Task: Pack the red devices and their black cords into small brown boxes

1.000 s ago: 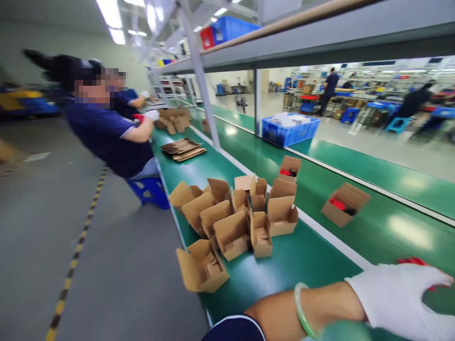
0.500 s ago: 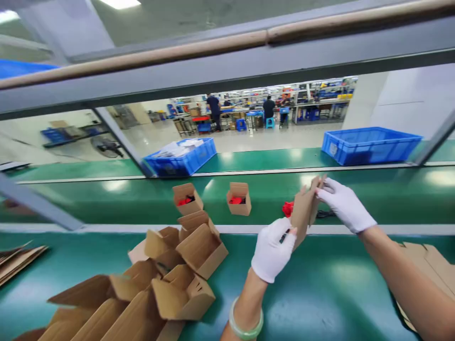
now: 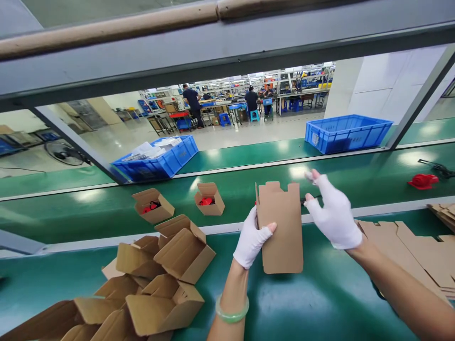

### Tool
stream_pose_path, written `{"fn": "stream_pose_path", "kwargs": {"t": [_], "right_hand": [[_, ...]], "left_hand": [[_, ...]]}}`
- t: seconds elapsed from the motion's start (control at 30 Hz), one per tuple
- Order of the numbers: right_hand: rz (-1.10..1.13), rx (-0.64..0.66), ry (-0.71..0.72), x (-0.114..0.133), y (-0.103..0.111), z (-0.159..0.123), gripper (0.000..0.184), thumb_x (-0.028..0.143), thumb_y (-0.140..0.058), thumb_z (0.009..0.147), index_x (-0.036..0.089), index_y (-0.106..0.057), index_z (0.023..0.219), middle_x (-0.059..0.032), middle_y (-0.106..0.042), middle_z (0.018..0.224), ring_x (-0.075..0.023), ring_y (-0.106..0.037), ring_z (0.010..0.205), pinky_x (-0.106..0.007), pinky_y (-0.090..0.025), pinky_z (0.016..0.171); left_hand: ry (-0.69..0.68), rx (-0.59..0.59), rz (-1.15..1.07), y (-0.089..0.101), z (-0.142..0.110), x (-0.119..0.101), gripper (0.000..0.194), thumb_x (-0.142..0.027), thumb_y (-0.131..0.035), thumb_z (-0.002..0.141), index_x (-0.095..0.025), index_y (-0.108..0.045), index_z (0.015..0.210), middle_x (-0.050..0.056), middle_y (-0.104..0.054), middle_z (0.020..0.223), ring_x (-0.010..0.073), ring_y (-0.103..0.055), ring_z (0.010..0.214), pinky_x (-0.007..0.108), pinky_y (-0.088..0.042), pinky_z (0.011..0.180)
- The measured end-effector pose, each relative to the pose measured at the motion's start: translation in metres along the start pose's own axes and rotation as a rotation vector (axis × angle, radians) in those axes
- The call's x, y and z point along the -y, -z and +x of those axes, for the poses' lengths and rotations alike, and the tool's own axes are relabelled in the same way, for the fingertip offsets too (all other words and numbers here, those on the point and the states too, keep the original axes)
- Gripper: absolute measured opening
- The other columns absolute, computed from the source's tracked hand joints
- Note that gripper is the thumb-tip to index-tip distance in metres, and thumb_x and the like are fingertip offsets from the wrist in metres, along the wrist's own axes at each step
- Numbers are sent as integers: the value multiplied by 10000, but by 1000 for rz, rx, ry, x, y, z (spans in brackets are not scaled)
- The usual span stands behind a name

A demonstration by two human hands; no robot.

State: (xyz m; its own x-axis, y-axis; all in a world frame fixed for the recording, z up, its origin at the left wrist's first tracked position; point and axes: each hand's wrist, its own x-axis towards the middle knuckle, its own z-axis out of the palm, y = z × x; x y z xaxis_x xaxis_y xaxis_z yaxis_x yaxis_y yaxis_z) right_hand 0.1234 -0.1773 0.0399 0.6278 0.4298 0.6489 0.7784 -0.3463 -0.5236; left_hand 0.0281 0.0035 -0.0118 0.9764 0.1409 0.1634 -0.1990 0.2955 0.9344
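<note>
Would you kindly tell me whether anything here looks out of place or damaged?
I see no damage, including on the brown carton in the left hand. Open cartons at left sit crowded at mixed angles, untidily. A red item lies loose at far right, perhaps oddly, as two boxes on the same green strip hold red contents.

Head-worn view — forward, down; bench [image 3: 316,303] close
</note>
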Motion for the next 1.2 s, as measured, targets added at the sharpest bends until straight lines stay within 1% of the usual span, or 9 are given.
{"fn": "stream_pose_path", "kwargs": {"t": [0.07,0.17,0.33,0.47,0.57,0.73,0.83,0.93,1.2], "right_hand": [[-331,-95,301,5,5,-2,418,232,-527,873,193,-486,1287,-98,-551,1254,-301,-435,1230,-474,-321,1048],[-577,94,522,10,11,0,330,262,-530,899,166,-534,1215,-118,-611,1107,-305,-494,1138,-479,-311,1030],[-447,346,510,1,6,0,279,339,-444,949,138,-582,1084,-55,-606,745,-199,-558,718,-439,-360,980],[-268,393,500,-1,3,-11,252,278,-409,948,160,-571,1103,-35,-607,706,-192,-550,704,-404,-410,900],[-220,387,490,1,8,-18,245,261,-429,932,181,-579,1109,-42,-627,769,-192,-570,738,-421,-402,919],[87,-50,-12,-10,21,-24,352,261,-448,910,212,-493,1256,-94,-564,1221,-230,-485,1177,-417,-353,1030],[660,296,-440,-17,18,-32,487,396,-454,926,204,-378,1367,-98,-521,1302,-220,-475,1214,-403,-377,1039],[1051,592,-639,-18,8,-41,555,390,-619,815,178,-457,1303,-107,-543,1277,-245,-522,1162,-379,-445,974],[1015,936,-531,-20,35,-23,622,306,-649,747,174,-467,1327,-82,-483,1351,-228,-444,1239,-362,-348,1040]], "left_hand": [[11,17,-15,-5,0,2,649,-362,-743,747,-157,-409,1263,137,-511,1291,294,-522,1166,378,-487,955],[16,53,0,-11,-1,4,622,-378,-740,747,-148,-429,1235,138,-511,1286,291,-528,1154,372,-479,958],[-10,99,172,-16,-5,9,702,-425,-708,769,-173,-364,1326,132,-504,1267,270,-541,1101,363,-488,911],[-56,135,365,-17,-7,10,874,-417,-708,771,-274,-179,1451,101,-384,1386,258,-464,1196,372,-424,997],[-142,199,450,-15,-6,9,565,-414,-687,786,-244,-465,1277,73,-483,1227,237,-502,1110,355,-414,975],[-325,112,582,-13,-5,9,262,-388,-670,792,-179,-562,908,60,-490,1058,215,-509,1033,322,-403,907],[-353,181,609,-17,-7,11,297,-401,-676,784,-188,-556,953,88,-447,1199,241,-471,1136,344,-392,944],[-357,253,643,-22,-10,11,289,-398,-678,781,-182,-537,911,112,-411,1310,268,-451,1190,368,-389,962],[-463,254,480,-27,-17,14,328,-308,-723,767,-213,-498,986,60,-588,1032,198,-561,947,324,-441,847]]}}
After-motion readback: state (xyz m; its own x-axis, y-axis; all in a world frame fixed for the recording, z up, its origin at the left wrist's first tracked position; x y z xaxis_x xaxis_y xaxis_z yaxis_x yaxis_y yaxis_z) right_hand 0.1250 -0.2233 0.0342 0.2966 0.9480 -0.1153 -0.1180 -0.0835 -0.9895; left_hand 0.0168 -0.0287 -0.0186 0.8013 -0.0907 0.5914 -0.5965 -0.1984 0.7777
